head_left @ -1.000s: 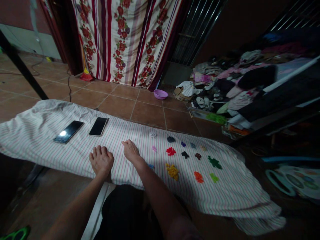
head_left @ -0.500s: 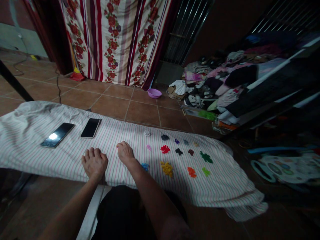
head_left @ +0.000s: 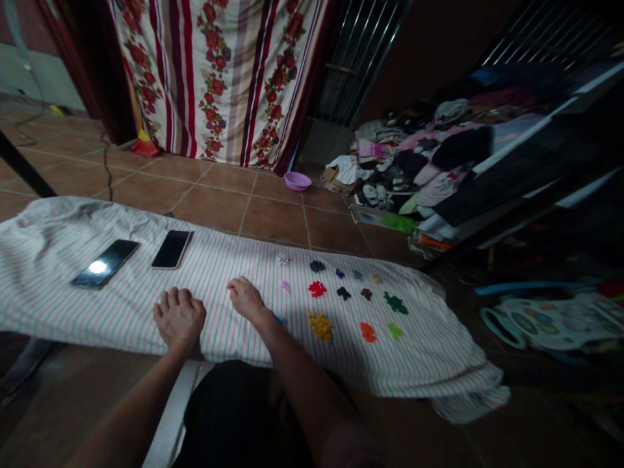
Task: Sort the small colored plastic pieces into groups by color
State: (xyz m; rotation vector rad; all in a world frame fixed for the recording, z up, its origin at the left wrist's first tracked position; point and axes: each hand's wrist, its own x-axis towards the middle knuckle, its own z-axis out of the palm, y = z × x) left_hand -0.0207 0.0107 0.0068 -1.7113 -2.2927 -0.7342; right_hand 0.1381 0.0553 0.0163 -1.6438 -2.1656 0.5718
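Note:
Palm down on the striped cloth (head_left: 219,260), my left hand (head_left: 179,317) rests with its fingers spread a little. My right hand (head_left: 245,299) is closed beside it, fingertips pressed together low over the cloth; whatever they hold, if anything, is too small to make out. Under my right forearm a pile of blue pieces (head_left: 281,319) is mostly hidden. Farther right lie small piles sorted by colour: yellow pieces (head_left: 320,327), red pieces (head_left: 316,288), pink pieces (head_left: 285,286), white pieces (head_left: 283,259), orange pieces (head_left: 367,332) and dark green pieces (head_left: 395,303), among several others.
Two phones lie left on the cloth, a dark phone (head_left: 171,249) and a phone with a bright reflection (head_left: 106,264). Beyond the table, a purple basin (head_left: 297,182) sits on the tiled floor before a floral curtain (head_left: 238,78). Heaped clothes (head_left: 419,153) fill the right back.
The view has shifted slightly, so the table and piles appear a little farther left. My right forearm now covers more of the blue pile. My left hand stays on the cloth.

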